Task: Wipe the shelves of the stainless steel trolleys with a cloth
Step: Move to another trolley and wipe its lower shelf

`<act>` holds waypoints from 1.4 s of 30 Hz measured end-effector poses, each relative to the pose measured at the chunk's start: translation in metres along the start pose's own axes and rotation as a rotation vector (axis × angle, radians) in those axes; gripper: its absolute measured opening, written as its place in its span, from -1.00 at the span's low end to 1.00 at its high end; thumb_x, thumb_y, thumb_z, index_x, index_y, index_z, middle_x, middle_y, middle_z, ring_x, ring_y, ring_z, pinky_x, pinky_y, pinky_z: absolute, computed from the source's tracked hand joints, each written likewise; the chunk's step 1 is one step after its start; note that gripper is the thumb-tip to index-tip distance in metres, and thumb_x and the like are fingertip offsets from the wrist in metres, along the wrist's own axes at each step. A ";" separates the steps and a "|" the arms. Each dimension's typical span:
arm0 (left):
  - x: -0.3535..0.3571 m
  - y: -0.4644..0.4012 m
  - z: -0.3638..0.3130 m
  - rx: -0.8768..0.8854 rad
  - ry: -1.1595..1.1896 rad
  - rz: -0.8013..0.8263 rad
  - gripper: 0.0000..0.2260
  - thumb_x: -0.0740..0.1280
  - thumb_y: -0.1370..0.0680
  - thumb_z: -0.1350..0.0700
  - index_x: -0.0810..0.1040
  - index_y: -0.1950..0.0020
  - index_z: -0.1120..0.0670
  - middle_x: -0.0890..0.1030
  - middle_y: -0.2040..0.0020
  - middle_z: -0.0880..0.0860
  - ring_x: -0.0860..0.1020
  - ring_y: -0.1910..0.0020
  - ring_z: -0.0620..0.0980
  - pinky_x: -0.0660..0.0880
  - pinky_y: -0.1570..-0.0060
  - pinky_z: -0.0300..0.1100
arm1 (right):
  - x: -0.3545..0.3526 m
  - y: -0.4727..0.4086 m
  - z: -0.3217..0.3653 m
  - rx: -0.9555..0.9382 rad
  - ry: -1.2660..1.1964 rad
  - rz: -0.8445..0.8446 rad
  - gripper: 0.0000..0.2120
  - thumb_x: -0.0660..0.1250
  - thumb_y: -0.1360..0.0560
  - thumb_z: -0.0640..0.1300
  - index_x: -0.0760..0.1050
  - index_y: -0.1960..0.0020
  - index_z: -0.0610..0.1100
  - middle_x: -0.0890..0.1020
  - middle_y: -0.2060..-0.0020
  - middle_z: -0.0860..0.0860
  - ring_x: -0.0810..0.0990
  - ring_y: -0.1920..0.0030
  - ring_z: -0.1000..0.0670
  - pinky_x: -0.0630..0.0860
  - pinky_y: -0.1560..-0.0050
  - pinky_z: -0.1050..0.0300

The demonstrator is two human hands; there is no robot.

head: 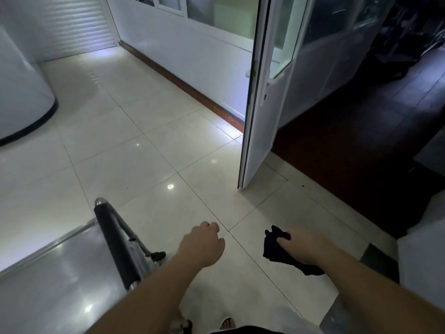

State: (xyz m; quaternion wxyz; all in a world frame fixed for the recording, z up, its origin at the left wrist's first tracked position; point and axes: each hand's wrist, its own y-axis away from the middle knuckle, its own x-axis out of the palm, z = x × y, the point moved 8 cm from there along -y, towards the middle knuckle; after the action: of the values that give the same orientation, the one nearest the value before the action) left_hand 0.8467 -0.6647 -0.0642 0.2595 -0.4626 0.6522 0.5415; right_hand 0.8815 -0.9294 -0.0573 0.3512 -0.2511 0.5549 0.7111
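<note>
1. The right hand (pixel 302 248) grips a dark cloth (pixel 277 247), bunched in the fingers, with a tail hanging below the palm. It hangs over the tiled floor (pixel 149 150), apart from any metal.
2. The left hand (pixel 204 242) holds nothing; its fingers curl loosely, knuckles forward, in the air just right of the trolley's black handle (pixel 115 242), not touching it.
3. The trolley (pixel 55 280) sits at the lower left. Its top shelf is a broad, shiny steel sheet with a raised rim, and it shows light reflections. Lower shelves are hidden from this view.
4. Beyond the hands stands an open white door (pixel 260 92) leading to a dark room. A curved white unit (pixel 21 88) stands far left.
5. Judgement: no wiping is under way now; the cloth must first be brought left to the shelf.
6. To do it well, I would steady the trolley by its handle with the free hand, so it does not roll.
7. Open the bunched cloth flatter under the palm for wider contact.
8. Wipe in long overlapping strokes from the far rim toward the handle, then run along the rim edges.
9. Watch the hanging tail, which could catch on the handle bracket.
</note>
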 end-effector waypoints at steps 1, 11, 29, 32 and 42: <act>-0.010 -0.017 0.004 -0.008 0.001 -0.003 -0.58 0.16 -0.70 -0.12 0.39 -0.52 0.00 0.44 -0.43 0.04 0.44 -0.39 0.13 0.45 -0.33 0.07 | -0.012 -0.016 0.005 -0.003 0.006 0.005 -0.64 0.13 -0.65 0.11 0.50 0.09 -0.13 0.58 0.24 -0.06 0.53 0.24 -0.03 0.44 0.17 0.06; -0.106 -0.190 0.050 -0.201 0.042 -0.074 -0.56 0.16 -0.69 -0.11 0.38 -0.54 0.01 0.45 -0.45 0.06 0.45 -0.38 0.13 0.45 -0.29 0.06 | -0.132 -0.228 0.109 -0.186 0.137 0.002 -0.70 0.17 -0.66 0.09 0.43 0.13 -0.08 0.51 0.22 0.03 0.50 0.19 0.02 0.35 0.30 0.18; -0.242 -0.317 0.291 -0.792 0.358 -0.195 -0.56 0.17 -0.68 -0.12 0.38 -0.53 0.01 0.46 -0.42 0.06 0.47 -0.35 0.12 0.45 -0.24 0.06 | -0.204 -0.490 0.507 -0.750 0.605 0.171 -0.65 0.13 -0.61 0.19 0.48 0.12 -0.04 0.58 0.20 0.02 0.55 0.18 0.02 0.44 0.18 0.06; -0.267 -0.327 0.348 -0.841 0.413 -0.215 -0.56 0.17 -0.69 -0.11 0.37 -0.54 0.01 0.45 -0.42 0.06 0.47 -0.34 0.12 0.46 -0.23 0.05 | -0.194 -0.513 0.584 -0.795 0.654 0.184 -0.63 0.13 -0.61 0.20 0.48 0.13 -0.06 0.59 0.22 0.00 0.56 0.21 0.02 0.43 0.21 0.09; -0.334 -0.329 0.504 -1.039 0.511 -0.237 -0.57 0.14 -0.69 -0.09 0.36 -0.54 0.01 0.44 -0.44 0.06 0.44 -0.39 0.13 0.45 -0.30 0.05 | -0.160 -0.569 0.802 -0.964 0.776 0.256 -0.64 0.14 -0.63 0.21 0.44 0.13 -0.04 0.55 0.21 0.04 0.51 0.21 0.06 0.40 0.20 0.10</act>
State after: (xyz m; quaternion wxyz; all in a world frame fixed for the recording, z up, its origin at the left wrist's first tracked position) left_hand 1.2017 -0.0750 -0.0777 -0.1075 -0.7146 0.2870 0.6288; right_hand 1.4504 -0.1121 -0.0795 -0.1161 -0.5527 0.2846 0.7746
